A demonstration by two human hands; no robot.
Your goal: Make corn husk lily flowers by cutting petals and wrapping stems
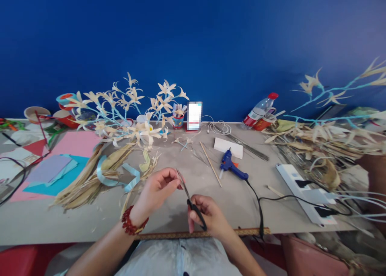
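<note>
Scissors (198, 215) over near bench (45, 223) edge (clock ctr), gripped in R hand (209, 215). L hand (163, 186) fingertips pressed tgthr by blades (183, 183), can't tell on what. Flower sprays (146, 133) at 10-11 look assembled; husk strips (81, 187) at 9 still loose.

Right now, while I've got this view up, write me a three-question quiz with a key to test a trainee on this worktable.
1. What does the right hand hold?
A) Tweezers
B) Scissors
C) A paintbrush

2. True or false: a red beaded bracelet circles the wrist of the left hand.

3. Which lies farther to the right in the picture, the blue glue gun or the white power strip?

Key: 1. B; 2. True; 3. The power strip.
</note>
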